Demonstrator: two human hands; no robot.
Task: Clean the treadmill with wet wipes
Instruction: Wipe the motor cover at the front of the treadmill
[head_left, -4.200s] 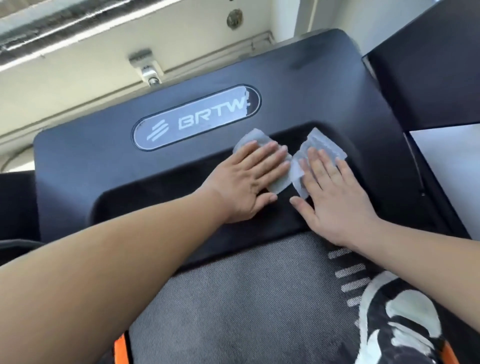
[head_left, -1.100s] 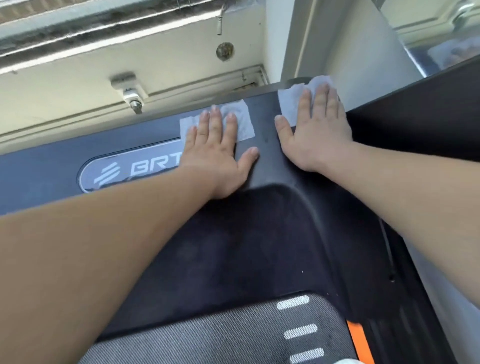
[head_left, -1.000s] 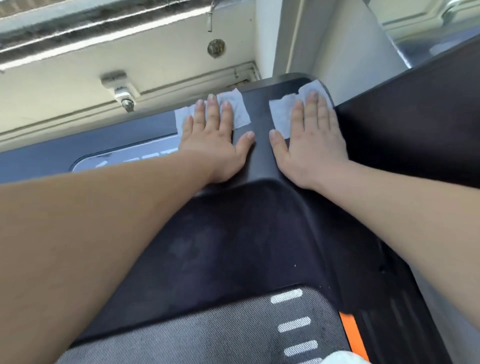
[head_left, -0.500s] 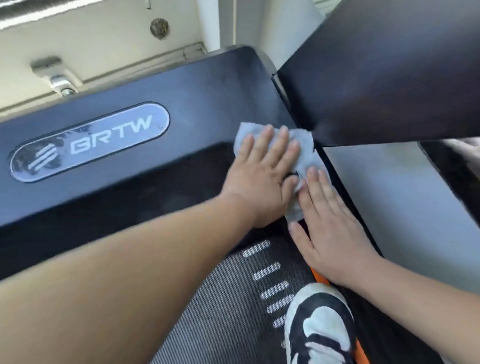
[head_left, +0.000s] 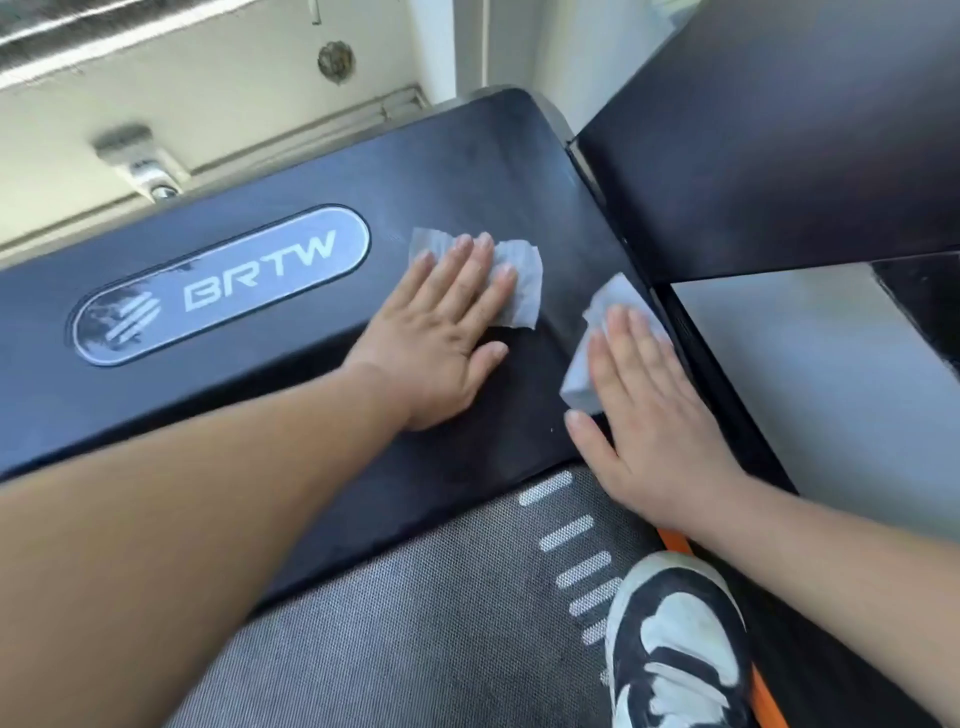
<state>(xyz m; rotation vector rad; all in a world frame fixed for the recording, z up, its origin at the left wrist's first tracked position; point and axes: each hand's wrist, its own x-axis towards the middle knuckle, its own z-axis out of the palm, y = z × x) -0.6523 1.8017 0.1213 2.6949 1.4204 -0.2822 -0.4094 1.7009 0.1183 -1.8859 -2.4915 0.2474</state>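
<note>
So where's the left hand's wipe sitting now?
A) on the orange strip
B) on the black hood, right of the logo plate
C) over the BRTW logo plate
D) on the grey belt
B: the left hand presses its wet wipe flat on the black treadmill hood, right of the BRTW logo plate and not touching it.

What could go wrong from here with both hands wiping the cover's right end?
The right hand presses the right wipe at the motor cover's right edge, beside a seam; it may snag there.
The logo plate shows smears at its left end; the left hand works right of it, so they may be missed.
The shoe stands on the belt and may dirty it.
</note>
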